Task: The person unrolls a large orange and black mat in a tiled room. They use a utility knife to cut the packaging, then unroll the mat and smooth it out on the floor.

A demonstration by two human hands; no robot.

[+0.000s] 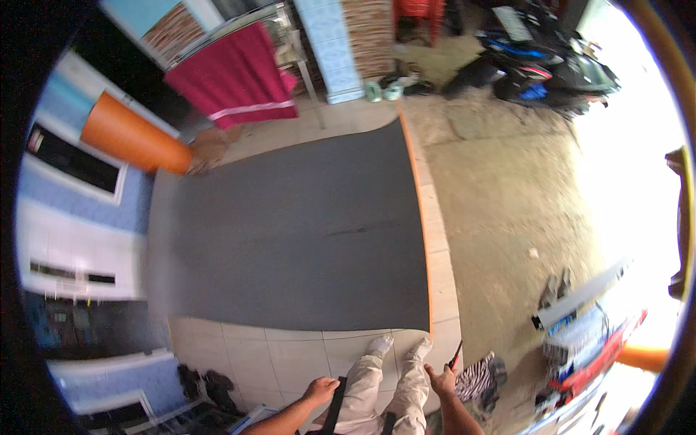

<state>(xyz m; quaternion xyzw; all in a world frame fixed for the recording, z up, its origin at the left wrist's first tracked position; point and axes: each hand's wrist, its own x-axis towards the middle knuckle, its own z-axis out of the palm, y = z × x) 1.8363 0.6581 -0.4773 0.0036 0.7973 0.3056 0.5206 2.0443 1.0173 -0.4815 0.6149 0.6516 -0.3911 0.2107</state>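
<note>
I can't read any words, numbers or signs here, not on the big gray mat (pixel 290 254), and any marks on the black motorbike (pixel 533 75) or the pile of things (pixel 580 348) at the right are too small and blurry.

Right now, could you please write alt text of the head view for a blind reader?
A large grey mat with an orange edge lies on a tiled floor before a person's feet. The right hand holds a slim dark tool; the left hand is beside a black strap. A motorcycle stands beyond.
</note>
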